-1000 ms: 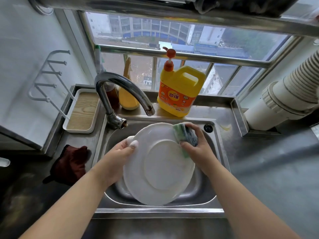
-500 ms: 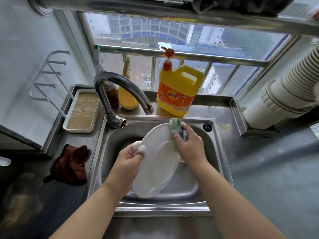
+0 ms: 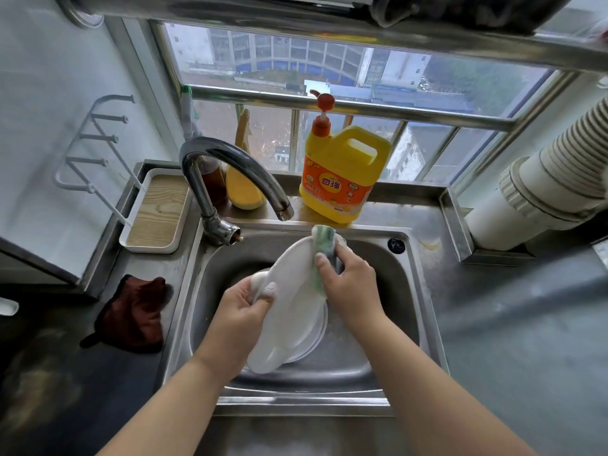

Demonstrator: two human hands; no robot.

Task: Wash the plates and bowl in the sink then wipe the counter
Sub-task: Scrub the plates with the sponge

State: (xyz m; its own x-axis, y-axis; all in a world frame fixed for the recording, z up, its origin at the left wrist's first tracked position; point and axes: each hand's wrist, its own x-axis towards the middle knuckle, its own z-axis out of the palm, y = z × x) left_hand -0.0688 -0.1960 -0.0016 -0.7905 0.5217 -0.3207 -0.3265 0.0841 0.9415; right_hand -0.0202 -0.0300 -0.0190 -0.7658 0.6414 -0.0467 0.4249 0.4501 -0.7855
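Over the steel sink (image 3: 424, 291) I hold a white plate (image 3: 289, 291) tilted steeply on edge. My left hand (image 3: 243, 311) grips its left rim, thumb on the near face. My right hand (image 3: 348, 287) holds a green sponge (image 3: 320, 245) folded over the plate's upper right rim. Below it in the basin lies another white dish (image 3: 316, 337), mostly hidden by the plate and my hands. A dark red cloth (image 3: 135, 314) lies crumpled on the counter left of the sink.
The curved faucet (image 3: 230, 172) arches over the basin's back left, not running. A yellow dish soap jug (image 3: 342, 172) and a spray bottle (image 3: 243, 185) stand on the sill ledge. A white wood-lined tray (image 3: 154, 215) sits at the left. A ribbed duct (image 3: 552, 179) is at the right.
The plate has turned from nearly face-on to steeply on edge. My right hand and the sponge slid up over its upper rim; the dish beneath has come into sight.
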